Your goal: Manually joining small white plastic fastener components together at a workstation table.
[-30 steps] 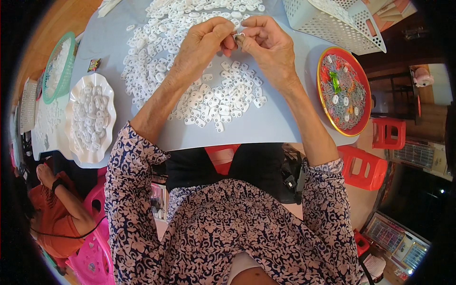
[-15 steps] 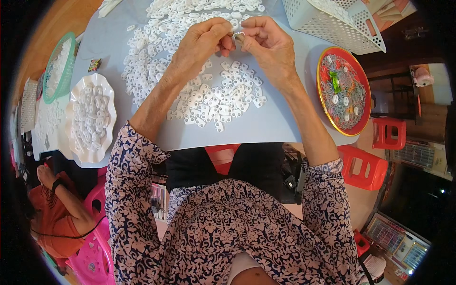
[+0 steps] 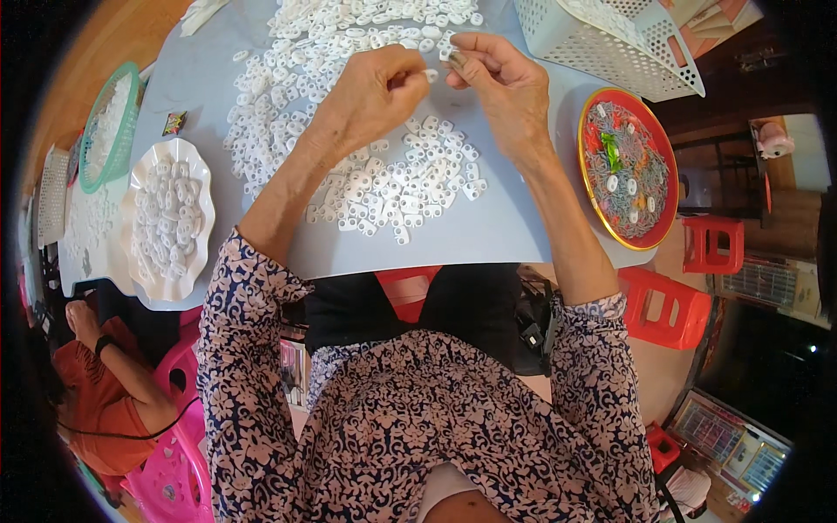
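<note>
My left hand (image 3: 377, 91) is closed above the table, and a small white oval piece (image 3: 432, 76) sticks out at its fingertips. Just to its right, my right hand (image 3: 504, 83) pinches a small white plastic piece with holes (image 3: 446, 52) between thumb and forefinger. The two hands are a little apart. Below them on the tabletop lies a loose pile of similar white pieces with holes (image 3: 392, 187). A larger spread of white pieces (image 3: 261, 113) reaches behind and left of my left hand, partly hidden by it.
A scalloped white dish (image 3: 202, 218) of white ovals stands left, near a green basket (image 3: 132, 131) and a small wrapped packet (image 3: 174, 123). At right are a red tray (image 3: 670, 187) of small grey metal parts and a perforated white basket (image 3: 602, 70). A person in orange sits lower left.
My hands have drawn apart. My left hand has turned and moved slightly down, while my right hand has lifted its white piece slightly upward.
</note>
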The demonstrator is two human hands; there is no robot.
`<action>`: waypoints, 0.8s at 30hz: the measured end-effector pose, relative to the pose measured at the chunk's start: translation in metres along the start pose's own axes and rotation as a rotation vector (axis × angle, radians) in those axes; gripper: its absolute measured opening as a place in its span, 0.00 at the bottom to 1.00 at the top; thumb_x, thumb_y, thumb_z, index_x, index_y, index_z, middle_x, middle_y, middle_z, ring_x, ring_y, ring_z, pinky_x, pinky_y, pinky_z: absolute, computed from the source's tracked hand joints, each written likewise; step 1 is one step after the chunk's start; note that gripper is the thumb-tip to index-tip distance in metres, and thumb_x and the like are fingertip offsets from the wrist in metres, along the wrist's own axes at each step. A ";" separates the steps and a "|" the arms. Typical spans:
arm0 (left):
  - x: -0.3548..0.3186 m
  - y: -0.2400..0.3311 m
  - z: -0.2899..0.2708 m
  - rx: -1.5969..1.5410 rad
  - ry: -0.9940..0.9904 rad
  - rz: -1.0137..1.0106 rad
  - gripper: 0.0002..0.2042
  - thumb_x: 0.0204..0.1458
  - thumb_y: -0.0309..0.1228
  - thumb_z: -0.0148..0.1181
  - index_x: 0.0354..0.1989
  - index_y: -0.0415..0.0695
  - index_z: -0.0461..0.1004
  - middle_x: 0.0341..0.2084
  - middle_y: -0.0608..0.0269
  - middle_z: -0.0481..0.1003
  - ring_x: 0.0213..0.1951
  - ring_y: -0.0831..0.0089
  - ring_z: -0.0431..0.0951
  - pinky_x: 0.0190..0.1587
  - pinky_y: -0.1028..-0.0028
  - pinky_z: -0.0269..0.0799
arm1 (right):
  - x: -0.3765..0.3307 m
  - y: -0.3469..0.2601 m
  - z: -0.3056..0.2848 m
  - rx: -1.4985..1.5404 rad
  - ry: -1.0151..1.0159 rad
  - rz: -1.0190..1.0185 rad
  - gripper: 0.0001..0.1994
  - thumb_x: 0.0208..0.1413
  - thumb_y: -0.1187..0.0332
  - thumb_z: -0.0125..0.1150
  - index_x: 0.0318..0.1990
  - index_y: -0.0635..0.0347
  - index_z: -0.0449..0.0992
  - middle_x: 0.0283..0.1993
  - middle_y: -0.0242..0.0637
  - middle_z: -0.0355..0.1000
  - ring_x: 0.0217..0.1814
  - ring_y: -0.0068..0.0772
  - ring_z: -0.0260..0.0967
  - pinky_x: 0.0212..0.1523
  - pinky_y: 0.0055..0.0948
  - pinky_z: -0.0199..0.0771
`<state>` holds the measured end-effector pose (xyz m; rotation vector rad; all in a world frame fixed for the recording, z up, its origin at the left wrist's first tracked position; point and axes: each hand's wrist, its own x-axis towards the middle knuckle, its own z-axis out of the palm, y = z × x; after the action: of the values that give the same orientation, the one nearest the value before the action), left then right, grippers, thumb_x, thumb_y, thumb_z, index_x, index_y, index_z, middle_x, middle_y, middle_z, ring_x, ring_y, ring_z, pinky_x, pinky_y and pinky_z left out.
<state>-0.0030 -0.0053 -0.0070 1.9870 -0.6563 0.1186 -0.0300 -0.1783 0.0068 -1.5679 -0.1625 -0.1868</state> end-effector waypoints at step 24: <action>-0.001 0.013 0.005 -0.550 0.107 -0.182 0.09 0.53 0.31 0.52 0.31 0.39 0.76 0.20 0.69 0.72 0.25 0.83 0.67 0.31 0.81 0.65 | 0.007 -0.021 -0.021 -0.701 -0.237 -0.067 0.06 0.50 0.71 0.58 0.32 0.64 0.78 0.23 0.41 0.72 0.24 0.27 0.69 0.29 0.26 0.69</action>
<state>-0.0118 -0.0134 0.0009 1.4866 -0.3821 -0.0620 -0.0278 -0.1995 0.0294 -2.2847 -0.3622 -0.1126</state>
